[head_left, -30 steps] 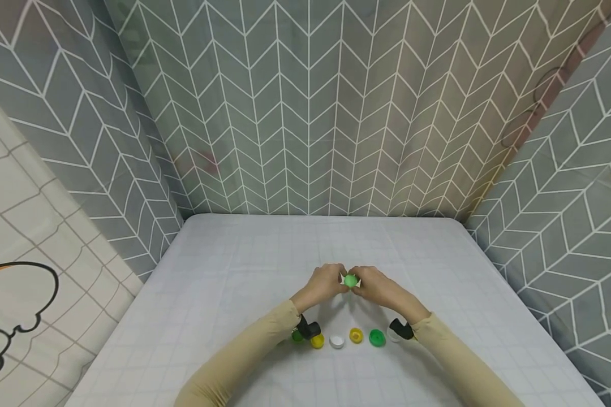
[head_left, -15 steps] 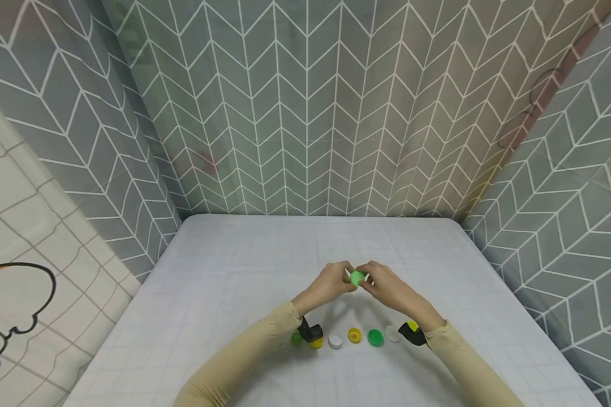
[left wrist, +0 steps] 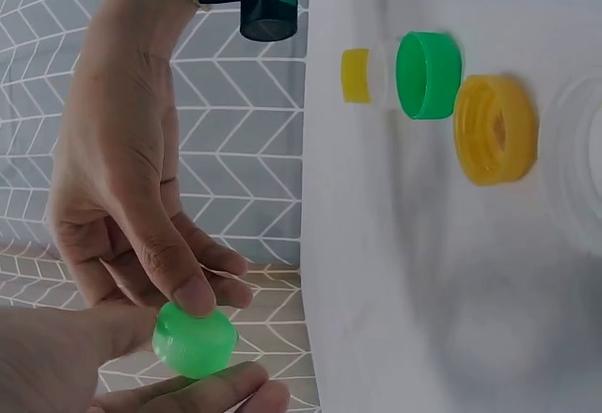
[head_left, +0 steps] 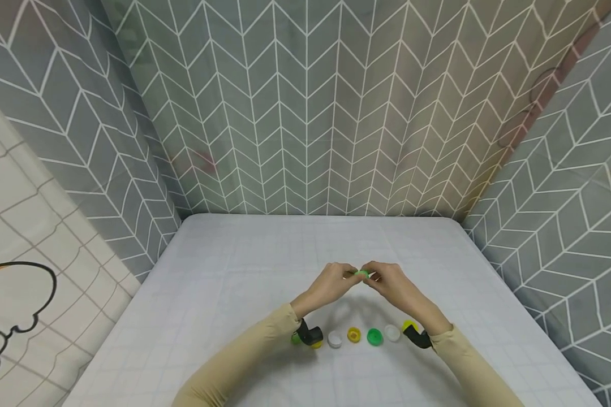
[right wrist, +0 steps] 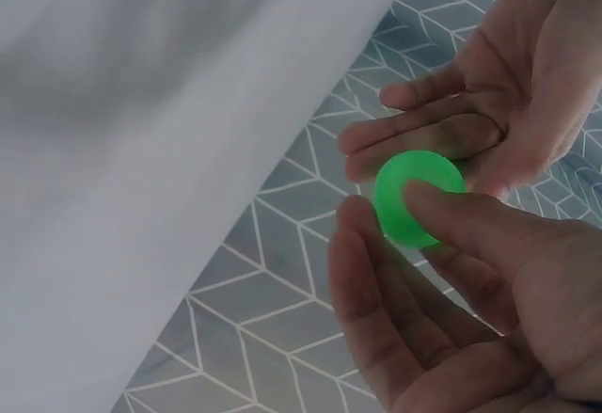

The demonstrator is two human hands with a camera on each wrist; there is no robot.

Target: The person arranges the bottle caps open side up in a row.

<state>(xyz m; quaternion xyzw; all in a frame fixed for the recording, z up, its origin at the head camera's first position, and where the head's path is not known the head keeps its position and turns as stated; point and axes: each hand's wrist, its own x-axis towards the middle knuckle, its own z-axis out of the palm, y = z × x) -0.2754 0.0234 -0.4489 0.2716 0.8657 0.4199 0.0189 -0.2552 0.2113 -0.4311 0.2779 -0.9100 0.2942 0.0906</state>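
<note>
A light green bottle cap (head_left: 362, 273) is held up above the table, between both hands. In the head view its edge faces me; in the right wrist view its round face shows. My left hand (head_left: 333, 281) pinches it from the left, thumb and fingers meeting its rim. From the other side my right hand (head_left: 392, 282) grips it, with the thumb (right wrist: 451, 211) lying across the cap's face in the right wrist view. The left wrist view shows the cap (left wrist: 195, 340) tilted between the fingertips of both hands.
A row of caps lies nearer me on the white-covered table (head_left: 265, 243): white (head_left: 334, 339), yellow (head_left: 353, 334), green (head_left: 374, 337), clear (head_left: 392, 333) and yellow (head_left: 409, 325). More caps are partly hidden by the left wrist camera (head_left: 310, 333). Patterned curtains (head_left: 305, 113) surround the table.
Both hands have shifted slightly right with the green bottle cap. The cap has turned from face-on to nearly edge-on in the head view. The row of caps stays put.
</note>
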